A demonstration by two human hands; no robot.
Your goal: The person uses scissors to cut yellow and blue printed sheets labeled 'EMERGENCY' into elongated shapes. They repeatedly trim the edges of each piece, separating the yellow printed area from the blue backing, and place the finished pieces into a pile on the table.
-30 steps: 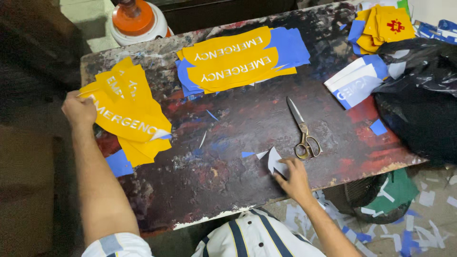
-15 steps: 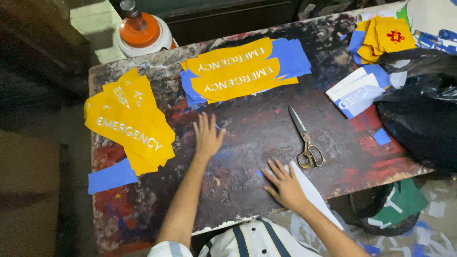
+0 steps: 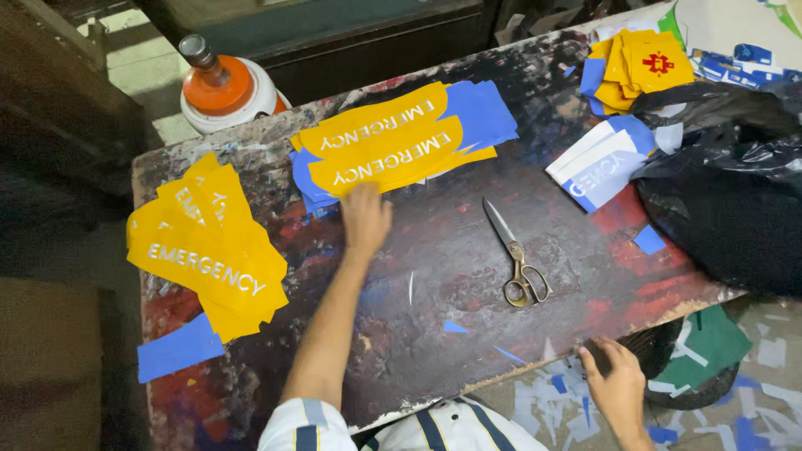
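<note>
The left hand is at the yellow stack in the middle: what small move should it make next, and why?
Probably slide the fingers a little forward and pinch the top yellow piece of the stack. The left hand lies flat on the table, fingertips just at the stack's near edge, holding nothing. The right hand rests at the table's near edge, away from the scissors.

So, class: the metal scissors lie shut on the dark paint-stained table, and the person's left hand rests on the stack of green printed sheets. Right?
Not quite: the head view shows that the stack of printed sheets under the left hand is yellow, not green. The metal scissors do lie shut on the dark table.
</note>
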